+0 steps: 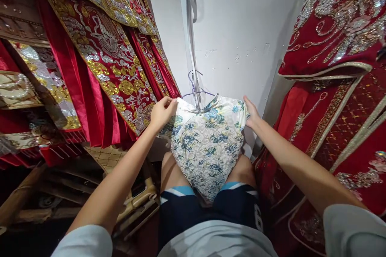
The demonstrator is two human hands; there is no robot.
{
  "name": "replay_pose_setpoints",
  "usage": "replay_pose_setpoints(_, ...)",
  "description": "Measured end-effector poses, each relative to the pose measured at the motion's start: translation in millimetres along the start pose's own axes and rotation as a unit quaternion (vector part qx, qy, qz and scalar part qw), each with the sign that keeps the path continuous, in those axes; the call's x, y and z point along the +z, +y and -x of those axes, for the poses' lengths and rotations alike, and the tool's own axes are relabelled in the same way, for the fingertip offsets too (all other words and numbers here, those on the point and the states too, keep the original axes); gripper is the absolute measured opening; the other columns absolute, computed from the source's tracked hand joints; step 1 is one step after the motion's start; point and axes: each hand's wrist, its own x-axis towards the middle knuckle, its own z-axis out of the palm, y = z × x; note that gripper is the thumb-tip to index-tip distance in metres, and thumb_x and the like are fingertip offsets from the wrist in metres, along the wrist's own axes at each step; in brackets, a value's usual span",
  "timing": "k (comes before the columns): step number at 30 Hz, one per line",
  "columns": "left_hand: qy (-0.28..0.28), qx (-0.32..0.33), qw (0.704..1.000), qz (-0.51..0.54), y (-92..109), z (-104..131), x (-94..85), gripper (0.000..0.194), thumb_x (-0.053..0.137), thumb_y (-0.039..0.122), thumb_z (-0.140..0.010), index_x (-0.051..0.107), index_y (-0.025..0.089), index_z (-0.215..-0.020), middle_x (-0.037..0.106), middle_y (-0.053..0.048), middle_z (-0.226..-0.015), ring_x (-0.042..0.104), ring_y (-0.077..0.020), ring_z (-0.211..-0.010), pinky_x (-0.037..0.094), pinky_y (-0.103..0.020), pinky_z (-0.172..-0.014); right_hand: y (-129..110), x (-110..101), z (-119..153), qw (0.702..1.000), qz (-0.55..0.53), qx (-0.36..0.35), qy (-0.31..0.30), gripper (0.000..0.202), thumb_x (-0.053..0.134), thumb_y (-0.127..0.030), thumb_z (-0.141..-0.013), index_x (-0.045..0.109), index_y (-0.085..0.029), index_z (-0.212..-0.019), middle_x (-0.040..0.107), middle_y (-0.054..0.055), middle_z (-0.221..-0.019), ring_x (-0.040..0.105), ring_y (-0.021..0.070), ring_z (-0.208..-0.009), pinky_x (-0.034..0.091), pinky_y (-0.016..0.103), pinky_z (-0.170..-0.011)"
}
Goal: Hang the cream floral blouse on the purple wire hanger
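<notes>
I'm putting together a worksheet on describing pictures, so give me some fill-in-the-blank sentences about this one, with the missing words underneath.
1. The garment between the left hand and right hand has a ____ print.
2. The hook of the hanger shows ____ the garment's neckline.
3. The embroidered clothes at both sides are mainly the colour ____.
4. Bamboo poles show at the picture's lower ____.

Missing words: floral; above; red; left.

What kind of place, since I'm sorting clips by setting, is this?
Probably a costume shop or wardrobe room: sequinned red garments hang on both sides, and a floral top has a thin hanger at its neck.
</notes>
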Motion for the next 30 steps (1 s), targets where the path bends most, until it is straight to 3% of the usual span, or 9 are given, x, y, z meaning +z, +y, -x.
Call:
replay_pose_setpoints(6, 0.036, 0.034, 0.999, -0.012, 14.0, -14.0, 13.5, 0.035, 0.053, 0.048, -0.094, 0.076, 0.023, -0.102, 0.076, -0.003, -0.098, 0.065, -0.0217, -0.087, 0.039, -0.028, -0.07, -29.6, -9.2, -29.0, 0.963, -0.257, 0.086, -0.003, 0.074, 0.039, -0.078, -0.086, 0.068, -0.015, -0.111, 0.074, 0.014, -0.086, 0.07, 0.0361, -0.089, 0.056, 0.049, -0.081)
replay_pose_setpoints(11, 0.06, -0.001, 0.996, 0.06, 0.9, -36.8, 21.0, 0.039, 0.066, 0.054, -0.084, 0.062, 0.018, -0.07, 0.057, 0.0, -0.065, 0.048, -0.0146, -0.063, 0.03, -0.026, -0.058, -90.9, -12.1, -23.1, 0.961, -0.272, 0.042, -0.009, 0.087, 0.023, -0.083, -0.088, 0.062, -0.017, -0.126, 0.072, 0.014, -0.101, 0.067, 0.0346, -0.103, 0.055, 0.048, -0.086)
replay_pose_setpoints(15, 0.057, -0.085, 0.982, 0.156, -12.2, -34.4, 33.8, 0.057, 0.06, 0.066, -0.084, 0.036, 0.023, -0.055, 0.033, 0.004, -0.052, 0.032, -0.0119, -0.052, 0.025, -0.027, -0.052, -133.0, -5.5, 15.9, 0.915, -0.33, 0.056, -0.224, 0.089, 0.017, -0.085, -0.088, 0.053, -0.023, -0.141, 0.064, 0.013, -0.13, 0.066, 0.0308, -0.111, 0.055, 0.047, -0.088)
replay_pose_setpoints(18, 0.063, -0.093, 0.974, 0.195, -5.9, -23.0, 41.2, 0.06, 0.038, 0.072, -0.093, 0.032, 0.025, -0.056, 0.029, 0.003, -0.052, 0.031, -0.0134, -0.053, 0.027, -0.03, -0.053, -147.5, 9.9, 32.3, 0.826, -0.348, 0.026, -0.443, 0.09, 0.045, -0.082, -0.084, 0.036, -0.025, -0.154, 0.049, 0.017, -0.151, 0.068, 0.0298, -0.105, 0.057, 0.047, -0.086)
replay_pose_setpoints(20, 0.059, -0.085, 0.969, 0.226, 6.0, -15.2, 42.7, 0.063, 0.024, 0.073, -0.096, 0.032, 0.025, -0.056, 0.029, 0.002, -0.052, 0.031, -0.0139, -0.051, 0.029, -0.031, -0.053, -146.5, 23.4, 33.6, 0.804, -0.307, 0.006, -0.51, 0.096, 0.065, -0.067, -0.083, 0.022, -0.029, -0.16, 0.033, 0.017, -0.161, 0.068, 0.0277, -0.106, 0.057, 0.045, -0.089)
replay_pose_setpoints(23, 0.019, -0.09, 0.94, 0.33, 29.8, -7.5, 39.6, 0.069, 0.009, 0.073, -0.096, 0.031, 0.023, -0.053, 0.032, 0.001, -0.05, 0.033, -0.0127, -0.047, 0.032, -0.029, -0.05, -130.6, 42.9, 28.1, 0.882, -0.225, -0.031, -0.412, 0.097, 0.073, -0.053, -0.083, 0.02, -0.03, -0.16, 0.023, 0.014, -0.166, 0.061, 0.027, -0.12, 0.051, 0.044, -0.101)
replay_pose_setpoints(26, -0.069, -0.111, 0.836, 0.533, 53.9, -3.7, 32.5, 0.072, 0.016, 0.074, -0.096, 0.03, 0.021, -0.049, 0.032, 0.001, -0.046, 0.034, -0.011, -0.041, 0.034, -0.026, -0.047, -107.8, 55.5, 21.0, 0.966, -0.151, -0.044, -0.206, 0.088, 0.074, -0.05, -0.081, 0.034, -0.022, -0.154, 0.032, 0.015, -0.161, 0.048, 0.0308, -0.133, 0.045, 0.046, -0.106)
replay_pose_setpoints(28, -0.129, -0.106, 0.769, 0.616, 67.6, -1.2, 27.9, 0.073, 0.024, 0.071, -0.097, 0.034, 0.019, -0.047, 0.034, 0.001, -0.043, 0.036, -0.0105, -0.039, 0.035, -0.024, -0.046, -95.5, 57.8, 17.1, 0.979, -0.124, -0.05, -0.156, 0.07, 0.07, -0.051, -0.084, 0.05, -0.018, -0.142, 0.049, 0.015, -0.147, 0.052, 0.0303, -0.127, 0.046, 0.045, -0.103)
replay_pose_setpoints(30, -0.175, -0.102, 0.739, 0.642, 77.9, 1.6, 25.2, 0.072, 0.03, 0.067, -0.099, 0.041, 0.018, -0.048, 0.04, 0.0, -0.044, 0.041, -0.0106, -0.04, 0.037, -0.023, -0.047, -86.8, 55.1, 13.9, 0.975, -0.118, -0.063, -0.175, 0.048, 0.065, -0.054, -0.086, 0.066, -0.016, -0.116, 0.067, 0.011, -0.115, 0.062, 0.0253, -0.103, 0.05, 0.039, -0.089)
